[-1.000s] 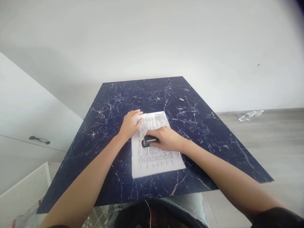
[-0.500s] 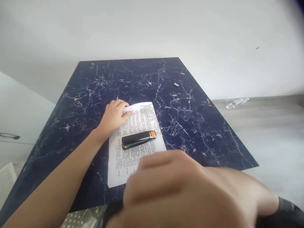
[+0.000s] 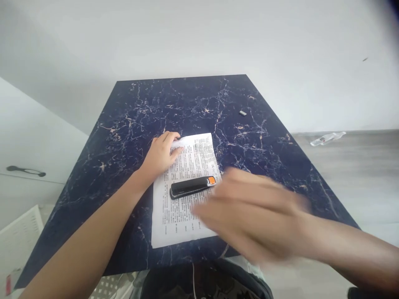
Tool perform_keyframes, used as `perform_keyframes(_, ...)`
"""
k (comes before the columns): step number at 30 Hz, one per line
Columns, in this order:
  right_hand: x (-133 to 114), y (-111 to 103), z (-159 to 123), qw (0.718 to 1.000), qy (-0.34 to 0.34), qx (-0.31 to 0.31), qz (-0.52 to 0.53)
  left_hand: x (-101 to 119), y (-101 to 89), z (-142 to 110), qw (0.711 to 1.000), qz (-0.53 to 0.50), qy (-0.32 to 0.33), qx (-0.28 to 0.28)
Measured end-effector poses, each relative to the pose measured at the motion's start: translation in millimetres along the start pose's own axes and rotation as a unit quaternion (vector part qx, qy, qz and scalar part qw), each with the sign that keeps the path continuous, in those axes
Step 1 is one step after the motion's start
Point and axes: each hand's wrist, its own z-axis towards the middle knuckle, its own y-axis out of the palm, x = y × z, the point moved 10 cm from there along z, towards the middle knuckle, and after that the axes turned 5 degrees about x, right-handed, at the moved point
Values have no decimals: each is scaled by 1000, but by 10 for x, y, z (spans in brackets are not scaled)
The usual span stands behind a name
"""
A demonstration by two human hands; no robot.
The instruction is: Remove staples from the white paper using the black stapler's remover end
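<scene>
A printed sheet of paper (image 3: pixel 183 220) lies on the dark blue marbled table. Across its middle rests a black stapler (image 3: pixel 190 187) with an orange patch at its right end. My left hand (image 3: pixel 163 151) lies over the paper's upper left edge, thumb on the print and apart from the slightly bent fingers. A small dark patch shows by its fingertips; I cannot make out what it is. My right hand (image 3: pixel 255 211) is smeared by motion above the paper's right side, near the stapler's orange end. Its fingers are too blurred to read.
A small grey block (image 3: pixel 242 113) sits toward the table's far right (image 3: pixel 264 145). On the floor to the right is a clear plastic wrapper (image 3: pixel 327 138). At left stand a white cabinet with a dark handle (image 3: pixel 26 170) and a white perforated basket (image 3: pixel 21 228).
My right hand has moved away from close to the camera, forward and to the right. The view has shifted slightly. My left hand, the paper and the stapler keep their places on the table.
</scene>
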Motion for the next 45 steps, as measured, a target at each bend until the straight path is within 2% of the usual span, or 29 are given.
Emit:
perform_keyframes(1, 67, 3, 375, 1000, -20, 3, -3, 11, -25, 0, 1000, -3, 2, 9)
perform_keyframes(3, -5, 9, 977, 996, -85, -2, -16, 28, -65, 0, 1000, -3, 7, 24)
perform_keyframes(5, -145, 26, 1294, 993, -111, -13, -30, 31, -81, 0, 999, 2, 10, 30)
perform_keyframes(8, -255, 36, 1347, 993, -102, -34, -43, 20, -68, 4, 999, 10, 12, 28)
perform_keyframes(10, -188, -93, 1301, 995, -85, -21, -40, 4, -64, 8, 999, 9, 8, 30)
perform_keyframes(12, 22, -386, 1301, 998, -48, 27, -40, -27, -65, 10, 999, 3, -5, 32)
perform_keyframes(15, 499, -918, 1348, 991, 32, 104, -75, -90, -93, 10, 998, -28, -29, 40)
perform_keyframes(17, 790, -1144, 1372, 986, 74, 111, -104, -134, -115, 8, 996, -61, -43, 45)
perform_keyframes(19, 1010, -1222, 1377, 984, 102, 88, -119, -184, -129, 5, 993, -86, -57, 48)
perform_keyframes(23, 1175, -1099, 1354, 987, 112, 26, -115, -274, -139, 1, 989, -110, -80, 55)
perform_keyframes(30, 1015, -903, 1376, 994, 101, -18, -28, -297, -116, 6, 986, -130, -95, 48)
perform_keyframes(32, 996, -919, 1392, 994, 111, 4, -7, -292, -106, 10, 985, -136, -98, 43)
perform_keyframes(35, 1021, -975, 1406, 987, 130, 88, -29, -306, -98, 14, 984, -136, -109, 43)
perform_keyframes(37, 1035, -934, 1410, 982, 137, 123, -52, -317, -89, 16, 984, -132, -115, 43)
perform_keyframes(41, 1002, -798, 1444, 980, 126, 141, -65, -319, -85, 22, 984, -129, -119, 44)
perform_keyframes(45, 936, -770, 1475, 983, 104, 141, -61, -314, -92, 28, 982, -136, -120, 47)
